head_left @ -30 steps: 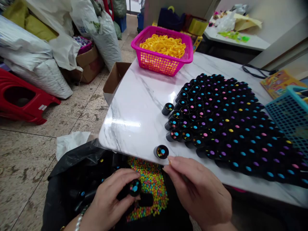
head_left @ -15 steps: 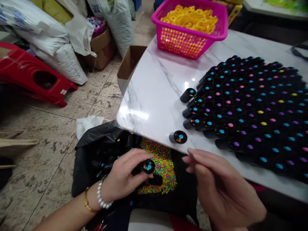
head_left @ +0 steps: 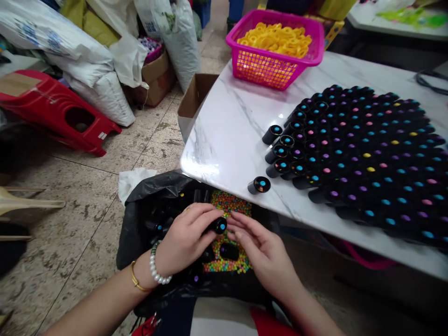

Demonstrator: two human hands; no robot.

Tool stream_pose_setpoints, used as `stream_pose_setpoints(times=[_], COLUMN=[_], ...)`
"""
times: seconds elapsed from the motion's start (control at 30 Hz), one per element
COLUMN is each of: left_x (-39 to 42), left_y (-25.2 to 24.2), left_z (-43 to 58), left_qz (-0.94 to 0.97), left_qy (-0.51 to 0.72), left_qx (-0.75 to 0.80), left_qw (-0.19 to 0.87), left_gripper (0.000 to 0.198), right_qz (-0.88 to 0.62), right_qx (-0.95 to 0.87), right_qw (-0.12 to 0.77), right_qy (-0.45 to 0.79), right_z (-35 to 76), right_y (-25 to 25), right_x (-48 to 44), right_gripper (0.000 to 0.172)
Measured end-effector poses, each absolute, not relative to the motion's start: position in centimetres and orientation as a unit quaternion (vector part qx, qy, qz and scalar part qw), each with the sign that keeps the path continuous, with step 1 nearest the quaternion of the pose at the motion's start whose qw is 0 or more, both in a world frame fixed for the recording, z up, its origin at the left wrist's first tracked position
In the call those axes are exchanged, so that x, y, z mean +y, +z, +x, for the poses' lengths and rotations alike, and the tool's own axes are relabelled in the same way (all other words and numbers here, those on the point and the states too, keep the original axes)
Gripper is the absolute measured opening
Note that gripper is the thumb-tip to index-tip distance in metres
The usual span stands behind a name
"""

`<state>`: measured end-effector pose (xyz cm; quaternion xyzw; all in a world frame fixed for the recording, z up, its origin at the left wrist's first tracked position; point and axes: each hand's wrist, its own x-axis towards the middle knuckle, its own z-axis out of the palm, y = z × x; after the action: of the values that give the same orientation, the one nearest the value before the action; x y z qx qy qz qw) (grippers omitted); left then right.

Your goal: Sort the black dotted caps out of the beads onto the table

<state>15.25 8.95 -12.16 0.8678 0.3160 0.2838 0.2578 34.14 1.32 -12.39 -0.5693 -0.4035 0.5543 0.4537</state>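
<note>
My left hand (head_left: 185, 238) grips a small black tube (head_left: 217, 226) with a blue dot at its end, over a black bag (head_left: 154, 210) on my lap. The bag holds several loose black tubes and a heap of tiny coloured beads (head_left: 229, 205). My right hand (head_left: 261, 249) hovers just right of the held tube, fingers stretched toward it and over the beads, empty as far as I can see. One single tube (head_left: 259, 185) stands alone near the marble table's (head_left: 224, 140) front edge. A large block of standing black tubes (head_left: 364, 154) covers the table's right side.
A pink basket (head_left: 276, 63) of yellow rings sits at the table's far end. An open cardboard box (head_left: 194, 100) stands on the floor beside the table. White sacks (head_left: 87, 70) and a red plastic stool (head_left: 59, 112) lie to the left. A black cable (head_left: 430, 79) runs at far right.
My right hand has dropped from the table edge down over the bead heap, close to the tube in my left hand. The view has shifted a little lower and to the left.
</note>
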Motion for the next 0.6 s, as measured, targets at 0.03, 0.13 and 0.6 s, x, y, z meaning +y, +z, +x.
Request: stream_pose_setpoints(times=[0.03, 0.13, 0.6], left_x=[8.8, 8.5, 7.8], left_y=[-12.4, -13.0, -12.4], left_z=[15.2, 14.9, 14.8], left_qz=[0.882, 0.913, 0.927], left_qy=[0.275, 0.254, 0.201], left_qx=[0.308, 0.276, 0.264], left_qw=[0.228, 0.160, 0.176], left_gripper=[0.036, 0.038, 0.047], right_qz=[-0.543, -0.484, -0.478], right_qx=[-0.343, -0.207, -0.157], right_qw=[0.455, 0.435, 0.427], right_qy=[0.616, 0.731, 0.751], right_z=[33.7, 32.8, 33.2], right_y=[-12.6, -13.1, -12.3], right_x=[1.5, 2.0, 1.6], right_gripper=[0.038, 0.043, 0.037])
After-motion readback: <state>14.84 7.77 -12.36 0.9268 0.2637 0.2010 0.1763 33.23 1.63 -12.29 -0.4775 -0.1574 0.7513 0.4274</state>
